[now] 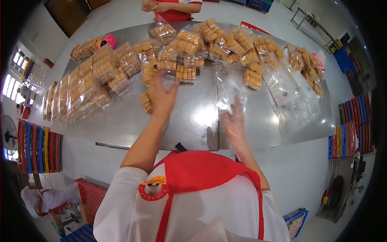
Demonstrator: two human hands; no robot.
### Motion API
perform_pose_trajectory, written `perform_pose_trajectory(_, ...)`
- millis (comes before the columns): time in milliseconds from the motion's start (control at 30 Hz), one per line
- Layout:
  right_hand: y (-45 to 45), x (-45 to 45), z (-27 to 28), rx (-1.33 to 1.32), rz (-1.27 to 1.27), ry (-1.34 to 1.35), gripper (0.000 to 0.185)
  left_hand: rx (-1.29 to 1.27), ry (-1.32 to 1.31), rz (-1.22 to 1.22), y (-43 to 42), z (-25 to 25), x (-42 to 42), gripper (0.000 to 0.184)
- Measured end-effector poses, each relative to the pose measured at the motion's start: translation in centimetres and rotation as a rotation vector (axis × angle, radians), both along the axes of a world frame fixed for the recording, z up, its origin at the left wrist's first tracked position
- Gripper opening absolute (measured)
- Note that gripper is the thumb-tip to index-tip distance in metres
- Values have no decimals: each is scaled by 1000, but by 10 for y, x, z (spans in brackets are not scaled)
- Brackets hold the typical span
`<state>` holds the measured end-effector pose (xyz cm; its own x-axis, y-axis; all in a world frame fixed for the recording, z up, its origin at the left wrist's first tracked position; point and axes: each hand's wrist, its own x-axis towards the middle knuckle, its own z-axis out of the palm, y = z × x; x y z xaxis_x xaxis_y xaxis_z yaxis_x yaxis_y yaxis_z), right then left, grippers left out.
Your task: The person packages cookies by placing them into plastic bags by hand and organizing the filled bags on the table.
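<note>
My left hand (162, 97) is over the steel table, fingers spread and nothing held. Just beside it, partly hidden by the hand, lies a short row of round biscuits (146, 102). More biscuits (148, 74) stand near its fingertips, next to clear packs of stacked biscuits (186, 74). My right hand (234, 123) is covered by what looks like a clear plastic glove, its fingers apart. A clear plastic bag (229, 76) lies flat just beyond those fingers; whether they touch it I cannot tell.
Packed biscuits (86, 80) cover the left of the steel table (189, 129), and more packs (308, 68) lie at the right. Loose clear bags (288, 92) are spread at right. Across the table stands a person in a red apron (171, 16). Stacked crates (38, 147) stand at left.
</note>
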<state>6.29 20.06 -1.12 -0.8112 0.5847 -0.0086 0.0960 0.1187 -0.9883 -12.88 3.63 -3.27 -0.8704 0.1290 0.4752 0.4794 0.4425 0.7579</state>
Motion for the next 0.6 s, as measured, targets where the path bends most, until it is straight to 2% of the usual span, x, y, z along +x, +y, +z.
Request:
perform_pose_trajectory(33, 1, -2, -7, -25, 10, -67, 59, -145, 19, 41, -21, 0, -3, 70)
perform_pose_trajectory(100, 7, 11, -3, 154, 214, -128, 46, -448, 14, -4, -60, -22, -16, 86)
perform_pose_trajectory(233, 15, 59, 12, 381, 419, -393, 29, -668, -8, -112, -98, -35, -24, 94)
perform_pose_trajectory(333, 22, 97, 35, 305, 335, -401, 28, -694, -102, -148, -101, -28, -21, 94)
perform_pose_trajectory(400, 46, 103, 27, 72, 1, -295, 29, -690, -103, -179, -102, -23, -12, 89)
perform_pose_trajectory(433, 55, 100, 26, -48, -163, -235, 29, -717, 17, -142, -100, -28, -7, 85)
perform_pose_trajectory(500, 84, 64, 27, 179, -374, -184, 36, -765, 258, -67, -92, -37, 5, 76)
perform_pose_trajectory(567, 143, 22, -35, 645, -362, -78, 49, -685, 311, -47, -75, -36, 17, 69)
perform_pose_trajectory(600, 153, 2, -32, 688, -379, -181, 59, -644, 334, -32, -66, -35, 26, 66)
